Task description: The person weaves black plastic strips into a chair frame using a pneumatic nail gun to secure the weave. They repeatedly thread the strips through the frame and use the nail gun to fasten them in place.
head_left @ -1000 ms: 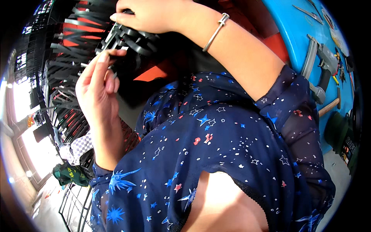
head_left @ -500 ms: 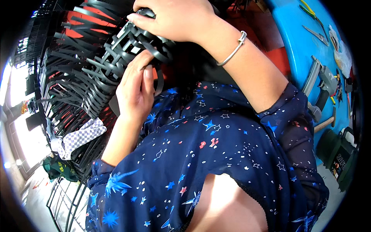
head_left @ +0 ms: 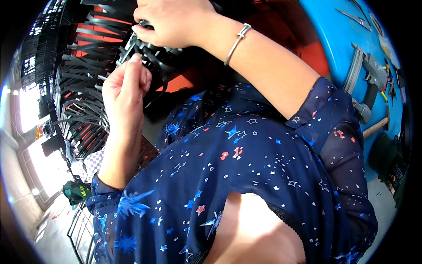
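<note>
1. Black plastic lattice part point(head_left: 147, 53): top centre, above the star-print blouse point(head_left: 246, 176).
2. Right hand point(head_left: 176, 22): fingers curled tight over the part's upper edge.
3. Left hand point(head_left: 125, 86): just below the part, fingertips pinched on its lower edge.

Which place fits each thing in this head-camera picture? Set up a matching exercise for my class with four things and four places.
Things:
1. right hand
2. left hand
3. silver bangle
4. hammer

Places:
A. on the blue surface at the right
B. around the right wrist
C. on top of the black plastic part
D. below that part, fingertips pinching its edge

Pairs: 1-C, 2-D, 3-B, 4-A
</note>
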Tool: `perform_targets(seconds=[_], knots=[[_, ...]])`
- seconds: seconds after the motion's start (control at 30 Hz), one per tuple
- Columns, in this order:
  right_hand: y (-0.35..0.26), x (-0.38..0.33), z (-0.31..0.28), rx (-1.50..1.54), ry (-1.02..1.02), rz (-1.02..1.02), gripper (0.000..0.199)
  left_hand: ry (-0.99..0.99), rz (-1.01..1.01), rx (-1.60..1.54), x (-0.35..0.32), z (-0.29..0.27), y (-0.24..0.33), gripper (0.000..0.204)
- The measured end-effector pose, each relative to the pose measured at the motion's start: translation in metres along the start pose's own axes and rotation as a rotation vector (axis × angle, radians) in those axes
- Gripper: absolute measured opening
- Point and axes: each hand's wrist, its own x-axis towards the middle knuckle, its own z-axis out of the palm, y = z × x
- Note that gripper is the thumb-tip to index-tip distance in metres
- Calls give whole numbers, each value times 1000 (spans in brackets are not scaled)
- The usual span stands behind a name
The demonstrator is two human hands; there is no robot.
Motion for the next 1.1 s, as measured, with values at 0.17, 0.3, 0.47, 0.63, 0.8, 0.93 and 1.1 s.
perform_targets(seconds=[0.17, 0.3, 0.47, 0.63, 0.8, 0.93, 1.1], knots=[[-7, 1, -4, -83, -9, -10, 26, -43, 122, 49, -15, -11, 10, 40], [-10, 0, -7, -30, 10, -34, 25, 26, 161, 16, -29, -7, 17, 37], [-18, -3, -18, -104, 24, -35, 23, 47, 196, -9, -41, 0, 20, 38], [-12, 4, -33, -71, 120, -123, 22, 183, 393, -25, -41, 4, 54, 39], [-17, 5, -46, -19, 18, -80, 23, -4, 378, -40, -33, -4, 41, 44], [-14, 6, -49, -8, -24, -72, 20, 5, 296, -127, -32, -12, 29, 45], [-26, 0, -67, 91, 55, -85, 14, -5, 529, -60, -27, -12, -6, 41]])
